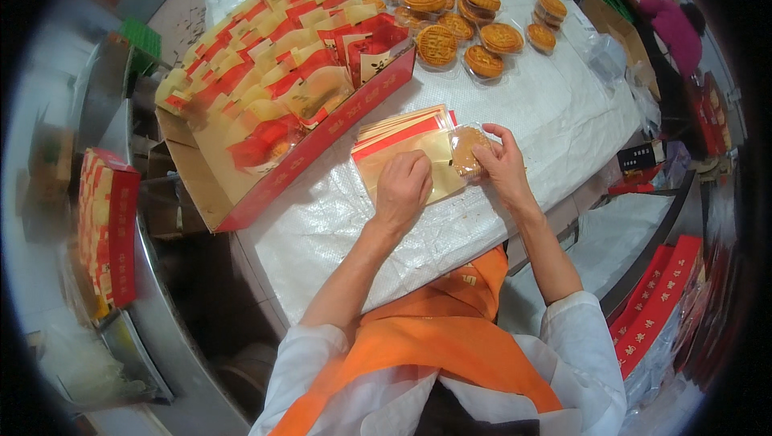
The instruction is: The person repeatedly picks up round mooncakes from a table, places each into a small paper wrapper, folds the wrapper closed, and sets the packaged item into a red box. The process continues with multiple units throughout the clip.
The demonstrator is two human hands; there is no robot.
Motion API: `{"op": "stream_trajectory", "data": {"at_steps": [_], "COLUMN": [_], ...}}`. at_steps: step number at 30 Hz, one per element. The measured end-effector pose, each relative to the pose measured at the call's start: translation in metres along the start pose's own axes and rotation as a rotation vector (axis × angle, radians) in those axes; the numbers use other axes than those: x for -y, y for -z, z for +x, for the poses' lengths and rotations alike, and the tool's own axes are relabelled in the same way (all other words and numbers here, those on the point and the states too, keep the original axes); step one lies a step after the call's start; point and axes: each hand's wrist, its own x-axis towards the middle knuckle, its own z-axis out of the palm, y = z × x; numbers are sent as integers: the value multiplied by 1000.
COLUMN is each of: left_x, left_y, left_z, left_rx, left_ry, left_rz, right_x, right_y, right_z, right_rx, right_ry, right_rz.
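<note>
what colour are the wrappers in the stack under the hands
Gold with a red strip along one edge; the stack of wrappers shows best in the head view.

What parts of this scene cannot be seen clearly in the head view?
- Left hand: fingertips curled under, hidden by its own back; grip on the gold pouch unclear.
- Mooncake: partly covered by the right hand.
- Pouch stack: lower ones hidden by the top one.
- Red boxes: blurred at the fisheye rim.

A big table (563, 114) had a white cloth on it. Grey metal shelves (153, 307) stood at the left.
</note>
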Motion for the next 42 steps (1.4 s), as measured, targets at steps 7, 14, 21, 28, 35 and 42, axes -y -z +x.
{"op": "stream_trajectory", "data": {"at_steps": [7,14,21,28,35,42], "left_x": [-5,-14,-22,-28,-32,-59], "left_y": [5,26,63,64,81,151], "left_z": [8,27,31,41,48,46], "left_rx": [0,21,0,-3,24,22], "left_ry": [-55,-3,481,520,513,305], "left_rz": [-27,-224,-1248,-1350,-1045,-303], "right_x": [3,41,103,145,150,156], "right_y": [-2,-9,-16,-37,-55,-87], "right_z": [-4,-29,-55,-75,-71,-71], "right_rx": [72,251,436,374,250,377], "right_ry": [14,167,735,1200,1372,1376], "right_rz": [-147,-375,-872,-976,-1025,-748]}}
